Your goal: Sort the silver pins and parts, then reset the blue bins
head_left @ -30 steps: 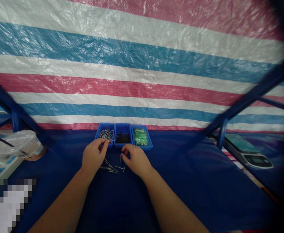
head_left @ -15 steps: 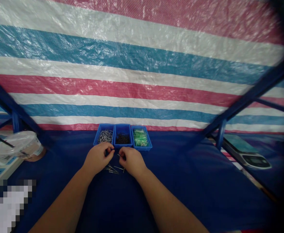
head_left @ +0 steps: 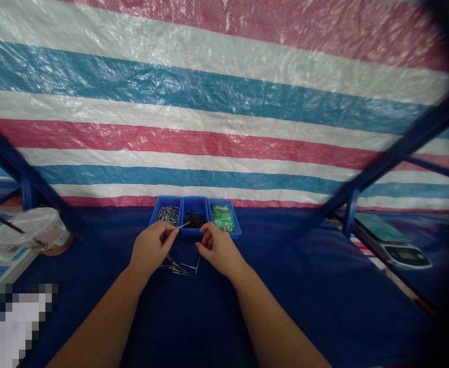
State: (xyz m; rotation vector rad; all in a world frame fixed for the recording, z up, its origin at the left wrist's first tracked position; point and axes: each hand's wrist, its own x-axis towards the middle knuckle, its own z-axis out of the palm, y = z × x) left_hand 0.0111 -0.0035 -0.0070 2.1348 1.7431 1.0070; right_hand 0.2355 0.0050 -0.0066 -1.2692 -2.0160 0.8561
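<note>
My left hand [head_left: 153, 248] pinches a thin silver metal pin [head_left: 184, 225] between thumb and fingertips, its free end pointing right. My right hand [head_left: 222, 250] is raised just right of it, thumb and fingers apart, with nothing visible in it. Behind the hands three blue bins stand side by side. Silver metal pins [head_left: 168, 214] fill the left one, small dark pieces [head_left: 196, 220] lie in the middle one, and green pieces [head_left: 222, 216] are in the right one. Several thin pins [head_left: 176, 267] lie loose on the blue tabletop below my hands.
A digital scale [head_left: 395, 245] stands at the right. On the left are a clear lidded tub [head_left: 36, 230] and a white power strip [head_left: 5, 266]. Blue metal frame bars [head_left: 393, 151] slope at both sides, and a striped plastic sheet [head_left: 224, 117] hangs behind the table [head_left: 304, 276].
My right hand has moved a little right and its fingers have spread. The pin now sticks out from my left hand's fingertips.
</note>
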